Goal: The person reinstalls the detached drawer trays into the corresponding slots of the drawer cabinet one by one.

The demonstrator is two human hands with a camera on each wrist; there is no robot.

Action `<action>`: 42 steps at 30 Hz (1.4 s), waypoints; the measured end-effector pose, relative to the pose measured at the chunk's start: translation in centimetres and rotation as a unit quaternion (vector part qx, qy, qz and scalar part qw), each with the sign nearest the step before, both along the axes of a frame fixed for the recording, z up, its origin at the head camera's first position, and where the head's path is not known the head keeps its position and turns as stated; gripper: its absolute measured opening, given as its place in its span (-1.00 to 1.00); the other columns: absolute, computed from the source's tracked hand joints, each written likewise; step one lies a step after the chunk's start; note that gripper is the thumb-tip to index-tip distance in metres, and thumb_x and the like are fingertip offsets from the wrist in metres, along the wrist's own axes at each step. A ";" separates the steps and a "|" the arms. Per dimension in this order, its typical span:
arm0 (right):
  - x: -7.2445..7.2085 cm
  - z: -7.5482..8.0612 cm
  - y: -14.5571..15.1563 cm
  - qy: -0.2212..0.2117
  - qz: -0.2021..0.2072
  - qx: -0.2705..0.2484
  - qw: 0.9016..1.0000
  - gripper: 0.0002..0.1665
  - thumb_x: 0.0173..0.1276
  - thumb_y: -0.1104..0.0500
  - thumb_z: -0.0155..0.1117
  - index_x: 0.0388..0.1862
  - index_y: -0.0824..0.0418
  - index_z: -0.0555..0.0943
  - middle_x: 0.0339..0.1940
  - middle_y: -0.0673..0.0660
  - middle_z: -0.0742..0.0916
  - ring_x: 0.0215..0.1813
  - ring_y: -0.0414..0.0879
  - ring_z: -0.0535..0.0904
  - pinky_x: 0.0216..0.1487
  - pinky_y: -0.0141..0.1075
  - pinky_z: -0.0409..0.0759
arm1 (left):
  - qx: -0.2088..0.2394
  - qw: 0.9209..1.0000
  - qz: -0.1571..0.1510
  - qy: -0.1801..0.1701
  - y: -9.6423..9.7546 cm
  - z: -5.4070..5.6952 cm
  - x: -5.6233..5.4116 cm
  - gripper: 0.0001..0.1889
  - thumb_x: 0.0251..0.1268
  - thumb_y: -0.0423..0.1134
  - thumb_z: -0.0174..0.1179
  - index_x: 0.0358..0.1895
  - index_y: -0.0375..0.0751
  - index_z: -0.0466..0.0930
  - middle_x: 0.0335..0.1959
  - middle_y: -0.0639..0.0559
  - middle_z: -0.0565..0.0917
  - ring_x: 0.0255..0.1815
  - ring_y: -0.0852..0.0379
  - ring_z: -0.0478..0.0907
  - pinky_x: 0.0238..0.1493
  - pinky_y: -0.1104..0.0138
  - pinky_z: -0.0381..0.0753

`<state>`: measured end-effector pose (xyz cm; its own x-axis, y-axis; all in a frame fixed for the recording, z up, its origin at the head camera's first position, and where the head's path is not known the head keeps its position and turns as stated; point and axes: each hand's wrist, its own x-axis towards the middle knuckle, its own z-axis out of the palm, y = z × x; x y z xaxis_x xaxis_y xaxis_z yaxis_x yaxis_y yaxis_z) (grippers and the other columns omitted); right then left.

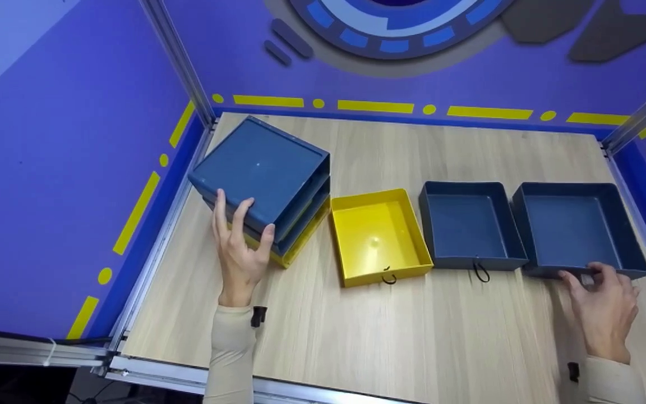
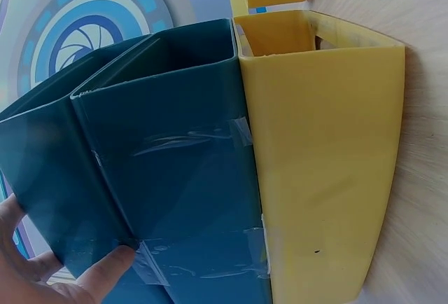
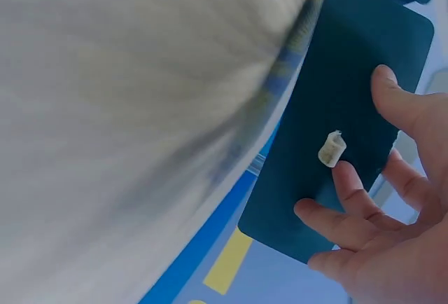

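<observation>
A stack of drawer casings stands at the left in the head view: blue casings (image 1: 261,168) above a yellow casing (image 2: 322,164), with clear tape on the blue sides. My left hand (image 1: 240,252) rests on its near corner, fingers spread over the top and thumb against the side. At the far right lies an open-topped large blue drawer (image 1: 572,224). With my right hand (image 1: 606,306) I hold its front wall, the thumb (image 3: 395,97) on the front face and the index finger at the rim. Other fingers lie beside a small whitish tab (image 3: 332,149) on that face.
Between the hands lie a yellow drawer (image 1: 379,235) and a smaller blue drawer (image 1: 469,224), each with a dark loop on its front. The yellow drawer sits close to the stack. Panel walls (image 1: 379,84) enclose the wooden table (image 1: 401,342) at the back and sides.
</observation>
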<state>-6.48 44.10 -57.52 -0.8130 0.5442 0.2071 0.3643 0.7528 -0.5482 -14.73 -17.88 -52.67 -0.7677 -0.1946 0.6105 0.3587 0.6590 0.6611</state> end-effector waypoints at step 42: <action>0.9 9.2 -7.3 0.108 0.094 0.059 0.988 -0.42 0.19 0.29 0.66 0.16 0.44 0.65 0.01 0.46 0.70 0.09 0.38 0.59 0.06 0.13 0.42 | 0.000 1.000 0.000 0.004 -0.1 0.0 0.0 -0.42 0.36 0.12 0.31 0.40 0.06 0.59 0.76 -0.19 0.09 0.75 -0.29 0.04 0.57 -0.43 0.12</action>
<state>-5.59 36.82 -48.27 -0.8268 0.3498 0.4406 0.0962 0.8596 -0.5019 -14.75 -17.99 -52.64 -0.7627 -0.1937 0.6171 0.3646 0.6593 0.6576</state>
